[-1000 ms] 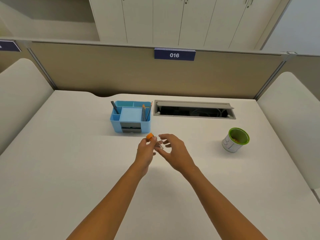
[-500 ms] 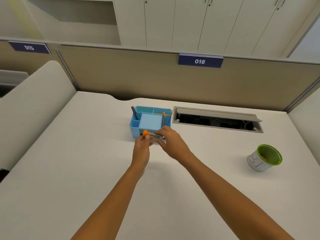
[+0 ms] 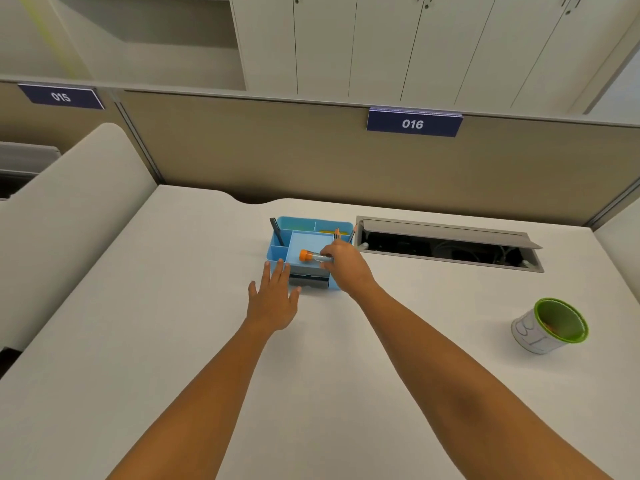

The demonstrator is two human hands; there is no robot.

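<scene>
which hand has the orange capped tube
The right hand: its fingers pinch the orange-capped tube over the blue organizer. The left hand is spread flat by the organizer's front and holds nothing.

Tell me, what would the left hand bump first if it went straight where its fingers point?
Probably the blue box: the left hand lies flat, fingers aimed at its front left corner, fingertips right by its wall. Whether they touch it is unclear. The right hand holds a tube over the box.
</scene>
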